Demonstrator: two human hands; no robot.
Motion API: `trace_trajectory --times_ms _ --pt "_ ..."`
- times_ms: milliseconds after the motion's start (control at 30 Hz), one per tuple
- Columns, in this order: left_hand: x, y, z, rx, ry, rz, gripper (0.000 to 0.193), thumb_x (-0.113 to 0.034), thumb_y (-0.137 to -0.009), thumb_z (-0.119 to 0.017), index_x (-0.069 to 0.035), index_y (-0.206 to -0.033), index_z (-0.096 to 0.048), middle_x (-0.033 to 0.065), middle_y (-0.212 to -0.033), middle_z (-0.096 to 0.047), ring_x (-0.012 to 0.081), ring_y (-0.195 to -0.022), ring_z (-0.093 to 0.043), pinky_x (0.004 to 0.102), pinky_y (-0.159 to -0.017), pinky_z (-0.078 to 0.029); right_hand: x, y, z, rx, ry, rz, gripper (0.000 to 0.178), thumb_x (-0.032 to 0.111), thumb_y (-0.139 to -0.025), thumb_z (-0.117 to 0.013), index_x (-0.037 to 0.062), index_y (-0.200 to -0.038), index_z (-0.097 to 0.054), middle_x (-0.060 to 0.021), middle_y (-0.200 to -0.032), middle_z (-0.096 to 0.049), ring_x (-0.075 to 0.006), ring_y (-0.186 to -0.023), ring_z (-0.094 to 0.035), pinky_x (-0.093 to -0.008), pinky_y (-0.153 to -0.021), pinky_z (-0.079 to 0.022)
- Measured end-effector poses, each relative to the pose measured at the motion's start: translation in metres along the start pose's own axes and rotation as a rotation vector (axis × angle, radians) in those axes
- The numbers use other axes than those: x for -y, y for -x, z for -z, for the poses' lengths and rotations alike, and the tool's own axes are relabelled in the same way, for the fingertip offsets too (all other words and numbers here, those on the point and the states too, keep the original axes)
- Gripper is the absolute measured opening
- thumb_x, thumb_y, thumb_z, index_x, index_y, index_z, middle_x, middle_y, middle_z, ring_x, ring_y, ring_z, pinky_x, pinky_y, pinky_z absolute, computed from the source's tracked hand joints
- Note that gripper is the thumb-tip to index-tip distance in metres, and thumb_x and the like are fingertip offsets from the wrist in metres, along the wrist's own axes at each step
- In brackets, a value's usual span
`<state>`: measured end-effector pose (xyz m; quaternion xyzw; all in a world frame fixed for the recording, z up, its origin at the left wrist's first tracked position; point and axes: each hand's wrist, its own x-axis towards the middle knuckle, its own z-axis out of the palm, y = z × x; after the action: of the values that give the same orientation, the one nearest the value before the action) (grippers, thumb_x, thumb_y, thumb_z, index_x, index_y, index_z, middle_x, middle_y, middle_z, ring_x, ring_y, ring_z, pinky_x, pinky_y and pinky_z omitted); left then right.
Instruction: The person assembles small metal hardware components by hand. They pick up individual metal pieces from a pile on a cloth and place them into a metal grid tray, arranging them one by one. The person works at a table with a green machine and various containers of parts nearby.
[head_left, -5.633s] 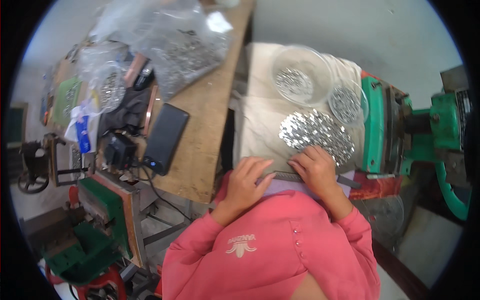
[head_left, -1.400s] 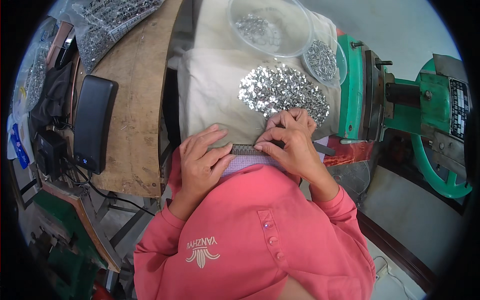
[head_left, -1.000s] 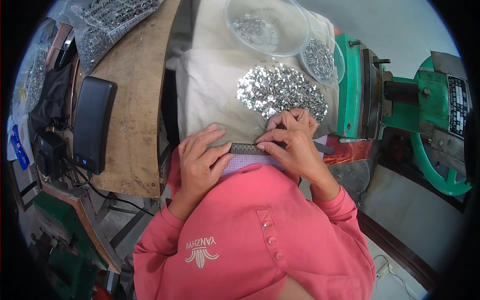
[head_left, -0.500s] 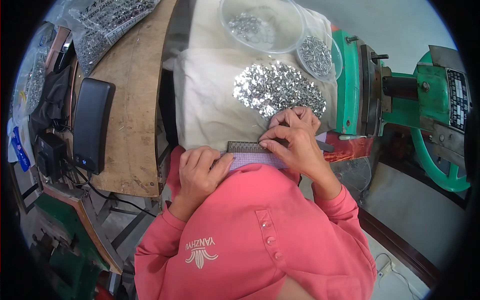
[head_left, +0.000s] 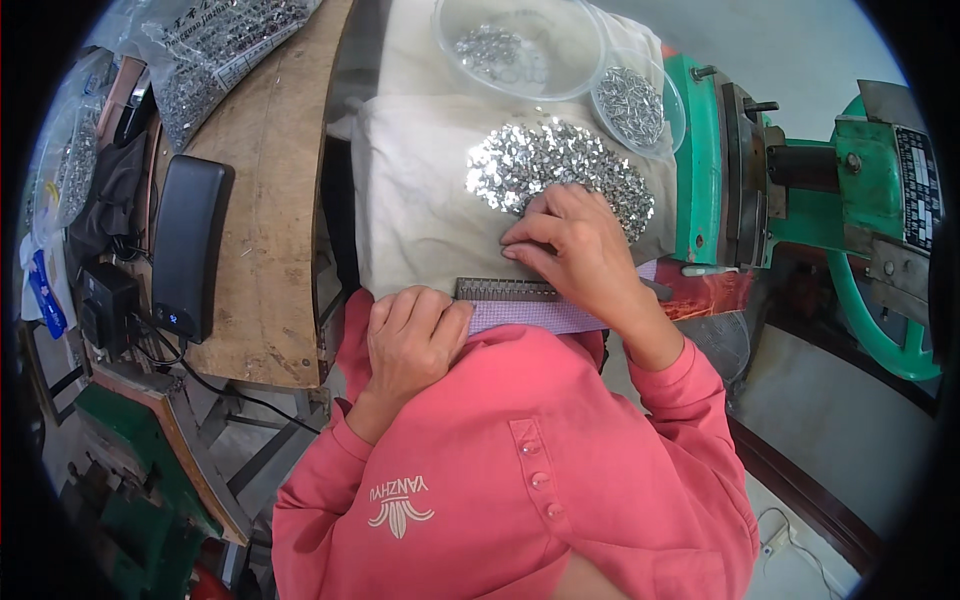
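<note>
A dark toothed metal strip (head_left: 508, 290) lies along the front edge of the cream cloth, above a purple checked fabric (head_left: 535, 317). My left hand (head_left: 415, 335) rests by the strip's left end with its fingers curled; what they may grip is hidden. Over the cloth, my right hand (head_left: 575, 240) is between the strip and a heap of small shiny silver pieces (head_left: 545, 165). Its thumb and forefinger are drawn together, and anything between them is too small to make out. The other right fingers bend over the heap's near edge.
Behind the heap stand a clear tub (head_left: 520, 95) with some silver pieces and a smaller bowl of metal pins (head_left: 630, 105). A green machine (head_left: 700, 170) borders the cloth on the right. To the left, a wooden table (head_left: 265, 200) carries a black power bank (head_left: 188, 245) and filled plastic bags.
My right hand has left the strip and moved up and left toward the heap, uncovering more of the strip. My left hand has shifted only slightly, staying by the strip's left end.
</note>
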<state>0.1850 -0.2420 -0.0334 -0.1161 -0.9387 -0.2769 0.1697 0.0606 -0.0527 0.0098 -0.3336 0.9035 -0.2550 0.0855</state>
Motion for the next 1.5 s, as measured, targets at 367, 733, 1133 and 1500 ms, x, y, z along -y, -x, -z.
trace_trajectory --times_ms 367,733,1133,1500 --pt "0.002 0.012 0.003 -0.035 0.050 0.073 0.017 -0.013 -0.071 -0.076 -0.013 -0.088 -0.070 -0.0005 -0.083 -0.056 0.0176 -0.079 -0.057 0.0336 -0.076 -0.038 0.004 0.010 0.003 -0.036 0.001 -0.009 0.010 0.009 -0.082 -0.072 0.0061 -0.090 -0.066 -0.0074 -0.080 -0.059 -0.0248 -0.075 -0.059 -0.0361 -0.067 -0.044" --pt "0.001 0.003 -0.005 -0.050 0.043 0.010 0.012 -0.014 -0.078 -0.075 -0.011 -0.089 -0.072 -0.0018 -0.078 -0.055 0.0165 -0.075 -0.056 0.0335 -0.072 -0.039 -0.009 0.052 0.008 -0.102 -0.468 -0.319 0.009 0.008 -0.087 -0.071 0.0015 -0.091 -0.067 -0.0076 -0.087 -0.066 -0.0201 -0.076 -0.061 -0.0313 -0.067 -0.047" --pt "-0.003 -0.004 -0.007 0.020 -0.026 -0.031 0.009 -0.017 -0.076 -0.071 -0.013 -0.082 -0.065 -0.0002 -0.078 -0.053 0.0165 -0.076 -0.056 0.0330 -0.072 -0.039 0.008 0.051 -0.006 -0.102 -0.159 -0.221 0.009 0.011 -0.077 -0.077 0.0064 -0.082 -0.071 -0.0072 -0.107 -0.060 -0.0289 -0.104 -0.047 -0.0401 -0.094 -0.037" --pt "-0.005 -0.028 0.015 -0.078 0.552 0.305 0.018 0.003 -0.073 -0.073 -0.008 -0.085 -0.064 0.0034 -0.080 -0.058 0.0170 -0.072 -0.058 0.0286 -0.065 -0.042 0.008 0.051 -0.009 -0.169 -0.068 -0.166 0.014 0.013 -0.074 -0.080 0.0093 -0.087 -0.075 -0.0060 -0.103 -0.060 -0.0276 -0.101 -0.048 -0.0398 -0.089 -0.037"
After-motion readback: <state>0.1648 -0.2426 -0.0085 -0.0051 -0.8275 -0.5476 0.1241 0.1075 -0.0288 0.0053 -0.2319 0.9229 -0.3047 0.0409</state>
